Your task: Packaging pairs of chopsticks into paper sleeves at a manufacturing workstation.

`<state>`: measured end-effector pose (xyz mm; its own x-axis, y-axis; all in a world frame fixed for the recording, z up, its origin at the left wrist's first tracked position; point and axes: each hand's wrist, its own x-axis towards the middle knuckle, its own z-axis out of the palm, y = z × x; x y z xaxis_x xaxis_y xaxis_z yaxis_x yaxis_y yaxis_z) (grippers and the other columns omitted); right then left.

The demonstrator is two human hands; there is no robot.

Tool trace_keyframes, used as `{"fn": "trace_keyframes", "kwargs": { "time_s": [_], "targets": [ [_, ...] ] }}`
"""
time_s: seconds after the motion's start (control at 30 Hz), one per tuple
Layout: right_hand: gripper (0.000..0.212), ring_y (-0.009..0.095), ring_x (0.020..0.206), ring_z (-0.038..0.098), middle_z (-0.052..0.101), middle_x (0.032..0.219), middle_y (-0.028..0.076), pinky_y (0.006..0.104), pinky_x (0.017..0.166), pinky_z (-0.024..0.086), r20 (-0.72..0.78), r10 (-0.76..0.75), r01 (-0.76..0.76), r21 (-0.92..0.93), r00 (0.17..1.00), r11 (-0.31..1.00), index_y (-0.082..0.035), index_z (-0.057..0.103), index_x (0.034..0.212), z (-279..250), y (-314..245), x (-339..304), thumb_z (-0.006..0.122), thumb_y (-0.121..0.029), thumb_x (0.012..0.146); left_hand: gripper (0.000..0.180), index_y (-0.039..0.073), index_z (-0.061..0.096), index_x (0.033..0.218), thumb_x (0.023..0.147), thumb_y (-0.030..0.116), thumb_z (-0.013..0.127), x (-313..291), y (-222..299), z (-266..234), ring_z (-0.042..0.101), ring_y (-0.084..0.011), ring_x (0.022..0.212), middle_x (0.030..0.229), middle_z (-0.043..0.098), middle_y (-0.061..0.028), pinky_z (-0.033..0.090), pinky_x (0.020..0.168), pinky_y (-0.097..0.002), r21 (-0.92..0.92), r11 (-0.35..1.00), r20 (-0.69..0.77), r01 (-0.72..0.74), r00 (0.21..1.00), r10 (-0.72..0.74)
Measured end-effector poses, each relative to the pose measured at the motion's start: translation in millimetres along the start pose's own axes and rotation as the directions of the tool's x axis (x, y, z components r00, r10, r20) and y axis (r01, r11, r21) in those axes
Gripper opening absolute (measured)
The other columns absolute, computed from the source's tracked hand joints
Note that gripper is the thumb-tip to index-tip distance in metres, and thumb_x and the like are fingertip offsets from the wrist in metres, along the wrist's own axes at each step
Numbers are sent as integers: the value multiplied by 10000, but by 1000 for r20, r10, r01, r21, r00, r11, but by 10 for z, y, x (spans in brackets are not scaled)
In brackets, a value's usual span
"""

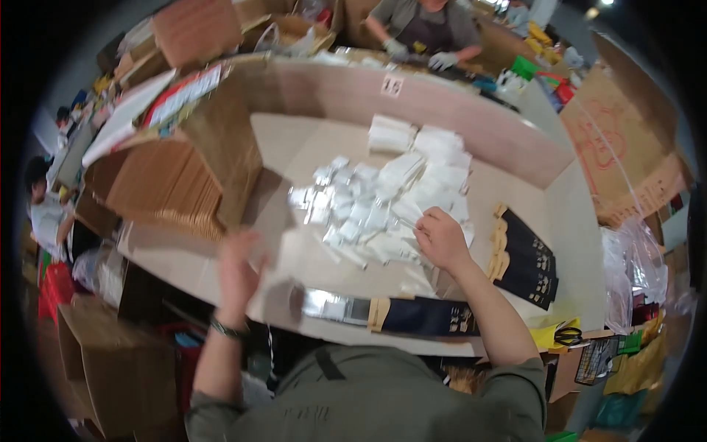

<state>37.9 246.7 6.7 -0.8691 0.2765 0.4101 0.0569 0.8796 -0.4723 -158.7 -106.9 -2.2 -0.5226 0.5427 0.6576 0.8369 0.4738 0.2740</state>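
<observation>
My right hand point(442, 239) is closed, its fingertips pinching a white folded paper at the right side of the pile. My left hand point(239, 272) is blurred by motion just in front of an open carton point(239, 158) of upright brown cardboard pieces point(166, 188); its fingers cannot be made out. Small shiny silvery-white packets point(353, 202) lie heaped mid-table, beside stacks of white folded papers point(442, 151). Along the front edge lies a dark navy sleeve point(423, 317) with a tan end, touching a shiny clear packet point(331, 306). More navy sleeves point(523, 258) are fanned out to the right.
A low partition point(471, 107) bounds the pale table point(287, 136) at the back and right. Behind it, a gloved person point(431, 33) works. Large cartons point(626, 140) and clear plastic bags point(633, 272) stand right. Black-handled scissors point(567, 337) lie near the front right corner.
</observation>
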Motion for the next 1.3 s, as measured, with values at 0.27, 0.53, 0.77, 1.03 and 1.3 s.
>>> {"fn": "trace_keyframes", "kwargs": {
  "time_s": [0.27, 0.53, 0.77, 1.03, 1.3],
  "targets": [
    [92, 294, 966, 583, 636, 905, 89, 440, 865, 453, 440, -119, 76, 114, 890, 991, -78, 703, 781, 883, -1161, -673, 683, -168, 780, 244, 11, 706, 967, 868, 221, 632, 1001, -1232, -282, 635, -406, 883, 913, 671, -222, 515, 760, -469, 339, 871, 268, 356, 851, -452],
    [124, 297, 995, 557, 605, 999, 82, 439, 899, 421, 396, 163, -287, 279, 904, 916, -99, 711, 846, 1014, -1174, -767, 740, -162, 743, 272, 30, 681, 1091, 853, 116, 579, 1021, -1249, -338, 630, -425, 924, 979, 673, -223, 515, 777, -481, 403, 848, 246, 345, 852, -463],
    [212, 299, 1036, 567, 617, 1030, 106, 438, 868, 440, 20, -36, 34, 86, 999, 996, -70, 646, 894, 567, -1138, -859, 767, -126, 730, 246, -45, 615, 1031, 1031, 180, 516, 145, -723, -444, 385, -65, 714, 773, 460, 38, 360, 639, -224, -488, 717, -156, 497, 759, -632],
    [303, 416, 1219, 507, 523, 1321, 245, 484, 1022, 416, 284, -68, 49, 75, 956, 996, 2, 593, 855, 329, -932, -1188, 803, -158, 706, 71, -18, 681, 930, 873, 23, 693, -559, -157, -152, 552, -87, 748, 817, 647, -5, 447, 714, -221, -399, 478, 840, 782, 521, -151],
    [316, 430, 1135, 543, 565, 1216, 235, 480, 936, 471, 282, -100, 51, 174, 954, 983, -12, 615, 926, 423, -940, -1111, 787, -148, 699, 100, 48, 703, 896, 800, 43, 730, -414, 916, 469, 651, -251, 861, 923, 671, -102, 525, 756, -346, -507, 769, 663, 389, 746, 60]
  ]
}}
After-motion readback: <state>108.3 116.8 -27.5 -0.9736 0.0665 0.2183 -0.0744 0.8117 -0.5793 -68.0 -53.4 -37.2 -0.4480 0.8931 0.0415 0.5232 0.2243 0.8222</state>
